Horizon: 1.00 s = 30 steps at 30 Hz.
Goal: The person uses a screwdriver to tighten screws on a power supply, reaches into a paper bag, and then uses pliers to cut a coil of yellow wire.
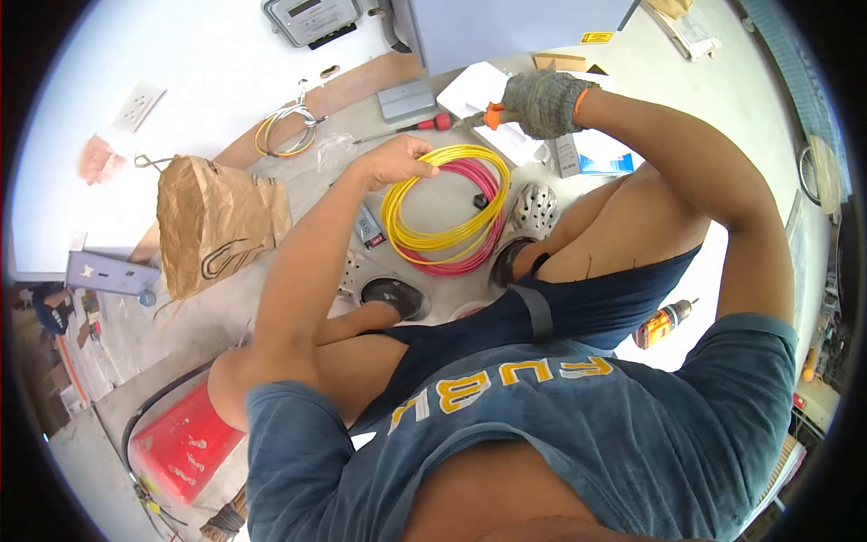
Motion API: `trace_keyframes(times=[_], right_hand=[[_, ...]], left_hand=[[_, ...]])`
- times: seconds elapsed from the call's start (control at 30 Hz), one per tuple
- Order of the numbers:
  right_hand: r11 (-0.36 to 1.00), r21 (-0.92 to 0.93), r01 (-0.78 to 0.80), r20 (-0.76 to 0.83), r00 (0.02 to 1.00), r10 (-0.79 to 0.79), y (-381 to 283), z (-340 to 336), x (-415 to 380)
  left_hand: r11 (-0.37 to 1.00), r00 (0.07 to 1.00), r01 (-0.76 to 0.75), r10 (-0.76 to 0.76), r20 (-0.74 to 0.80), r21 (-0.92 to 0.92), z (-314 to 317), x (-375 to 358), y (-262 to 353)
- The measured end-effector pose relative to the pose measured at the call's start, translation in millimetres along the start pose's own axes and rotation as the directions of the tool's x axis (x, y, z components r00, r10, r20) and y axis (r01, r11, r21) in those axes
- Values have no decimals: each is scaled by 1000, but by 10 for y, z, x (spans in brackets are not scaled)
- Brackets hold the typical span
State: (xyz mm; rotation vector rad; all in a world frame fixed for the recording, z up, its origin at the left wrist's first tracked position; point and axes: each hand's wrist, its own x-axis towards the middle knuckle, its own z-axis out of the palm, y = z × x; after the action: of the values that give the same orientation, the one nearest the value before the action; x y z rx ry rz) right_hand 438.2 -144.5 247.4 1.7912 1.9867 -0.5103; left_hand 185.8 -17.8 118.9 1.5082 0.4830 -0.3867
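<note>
My bare left hand (pixel 397 163) is closed on the upper left edge of a coil of yellow wire (pixel 402 237). A coil of red wire (pixel 463 268) lies under and beside the yellow one, partly hidden by it. My right hand (pixel 546 102), in a grey knitted glove, grips orange-handled pliers (pixel 495 116) pointing left. Their dark jaws are near the red handle of a screwdriver (pixel 424 125) on the floor. A small black piece (pixel 480 201) shows within the coils.
A brown paper bag (pixel 217 226) stands left, near a smaller wire bundle (pixel 287 129). A grey box (pixel 405 101) and white packaging (pixel 483 95) lie ahead. A cordless drill (pixel 664 323) rests right of my leg; a red stool (pixel 185 443) is at lower left.
</note>
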Motion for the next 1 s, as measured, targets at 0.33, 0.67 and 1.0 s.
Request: trace_keyframes(times=[0.33, 0.67, 1.0], right_hand=[[769, 615, 176, -137, 984, -115, -207, -141, -67], [-136, 990, 30, -82, 915, -394, -198, -364, 176], [-267, 928, 259, -335, 895, -296, -148, -882, -306]], left_hand=[[978, 991, 19, -46, -125, -210, -202, -1234, 1001], [770, 955, -276, 151, -256, -575, -363, -1948, 1134], [892, 663, -448, 376, -647, 59, -365, -2127, 1652]])
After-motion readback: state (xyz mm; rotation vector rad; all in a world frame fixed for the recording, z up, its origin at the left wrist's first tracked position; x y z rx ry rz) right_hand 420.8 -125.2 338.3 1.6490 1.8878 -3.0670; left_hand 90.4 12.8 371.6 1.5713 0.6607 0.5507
